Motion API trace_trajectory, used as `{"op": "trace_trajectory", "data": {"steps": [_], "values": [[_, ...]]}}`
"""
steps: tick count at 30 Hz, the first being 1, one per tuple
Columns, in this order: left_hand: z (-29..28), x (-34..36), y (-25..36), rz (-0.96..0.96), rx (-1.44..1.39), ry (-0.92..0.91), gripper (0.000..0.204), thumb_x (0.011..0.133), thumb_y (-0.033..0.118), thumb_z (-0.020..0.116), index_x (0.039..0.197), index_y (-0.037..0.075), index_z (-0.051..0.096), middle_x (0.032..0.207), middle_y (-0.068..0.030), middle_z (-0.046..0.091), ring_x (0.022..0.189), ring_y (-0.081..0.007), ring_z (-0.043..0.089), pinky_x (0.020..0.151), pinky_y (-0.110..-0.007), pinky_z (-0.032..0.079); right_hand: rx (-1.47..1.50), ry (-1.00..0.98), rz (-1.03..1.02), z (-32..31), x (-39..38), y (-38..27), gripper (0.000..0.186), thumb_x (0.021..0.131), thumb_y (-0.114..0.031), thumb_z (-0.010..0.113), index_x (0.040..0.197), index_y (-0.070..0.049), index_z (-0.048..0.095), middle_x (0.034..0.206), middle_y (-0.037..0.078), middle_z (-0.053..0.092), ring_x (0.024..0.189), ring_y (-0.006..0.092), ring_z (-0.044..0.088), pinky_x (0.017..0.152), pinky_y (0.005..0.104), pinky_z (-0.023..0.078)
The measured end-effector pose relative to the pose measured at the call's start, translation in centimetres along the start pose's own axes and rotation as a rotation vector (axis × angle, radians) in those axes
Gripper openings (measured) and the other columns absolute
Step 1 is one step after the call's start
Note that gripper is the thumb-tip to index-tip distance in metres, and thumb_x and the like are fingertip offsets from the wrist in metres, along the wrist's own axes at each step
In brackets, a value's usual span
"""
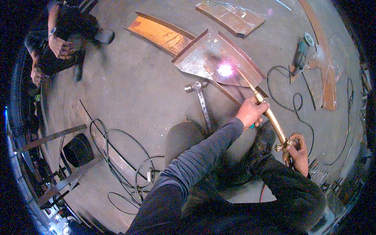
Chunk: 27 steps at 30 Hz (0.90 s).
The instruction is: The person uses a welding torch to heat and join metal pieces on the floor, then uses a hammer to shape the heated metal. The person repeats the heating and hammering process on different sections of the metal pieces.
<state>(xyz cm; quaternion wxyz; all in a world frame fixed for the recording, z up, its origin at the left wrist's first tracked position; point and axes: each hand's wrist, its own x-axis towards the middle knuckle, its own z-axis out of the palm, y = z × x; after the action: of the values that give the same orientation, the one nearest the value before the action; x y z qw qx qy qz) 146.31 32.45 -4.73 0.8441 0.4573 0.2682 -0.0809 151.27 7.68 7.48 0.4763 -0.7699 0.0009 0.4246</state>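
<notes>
My left hand [249,112] is closed round the front part of a brass gas torch [275,124], just behind its nozzle tube. A small teal bit of something shows under that hand; I cannot make out what it is. Farther back, my right hand [299,153] grips the torch's rear end by the valve knobs. From the nozzle a bright pinkish-white flame [226,70] meets the face of a flanged steel piece [199,55]. That piece lies partly over a rusty orange curved channel [156,32]. A hammer [201,102] with a metal handle lies left of my left hand.
Another flanged steel piece [231,17] lies at the far side. An angle grinder [301,53] with its black cord [270,84] sits at right beside flat steel offcuts [329,78]. Coiled cables [113,168] spread at lower left. At upper left another person's hands [62,47] show.
</notes>
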Motion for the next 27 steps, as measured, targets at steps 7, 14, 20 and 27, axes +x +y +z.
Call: {"op": "trace_trajectory", "data": {"steps": [7,14,20,27], "values": [[-0.27,-0.28,0.11,-0.023,0.048,0.029,0.036,0.096,0.030,0.065,0.112,-0.003,0.062,0.093,-0.0074,0.067,0.054,-0.0107,0.057,0.041,-0.025,0.045,0.014,0.012,-0.007,0.19,-0.01,0.27,0.031,0.091,-0.010,0.067,0.116,-0.013,0.050,0.081,0.003,0.062,0.055,0.0115,0.059,0.042,0.0246,0.043],[-0.10,-0.63,0.28,-0.002,0.006,0.051,0.032,0.093,0.026,0.065,0.103,-0.004,0.060,0.081,-0.0072,0.063,0.050,-0.0109,0.055,0.038,-0.028,0.044,0.045,-0.005,-0.042,0.30,0.01,0.37,0.030,0.091,-0.010,0.067,0.115,-0.011,0.050,0.077,0.004,0.061,0.054,0.0117,0.058,0.042,0.0244,0.043],[-0.30,-0.93,0.64,-0.036,0.042,0.049,0.031,0.093,0.026,0.065,0.103,-0.003,0.059,0.080,-0.0067,0.063,0.050,-0.0108,0.055,0.038,-0.028,0.044,0.024,-0.034,-0.024,0.32,-0.06,0.06,0.028,0.091,-0.007,0.064,0.114,-0.011,0.049,0.075,0.003,0.060,0.054,0.0116,0.058,0.042,0.0245,0.042],[-0.36,-0.50,-0.05,-0.024,0.032,0.036,0.034,0.095,0.029,0.064,0.106,-0.003,0.062,0.088,-0.0074,0.066,0.053,-0.0112,0.056,0.039,-0.026,0.045,0.037,-0.040,-0.043,0.12,0.02,0.56,0.029,0.091,-0.008,0.064,0.115,-0.011,0.049,0.080,0.004,0.061,0.056,0.0115,0.059,0.043,0.0240,0.043]]}}
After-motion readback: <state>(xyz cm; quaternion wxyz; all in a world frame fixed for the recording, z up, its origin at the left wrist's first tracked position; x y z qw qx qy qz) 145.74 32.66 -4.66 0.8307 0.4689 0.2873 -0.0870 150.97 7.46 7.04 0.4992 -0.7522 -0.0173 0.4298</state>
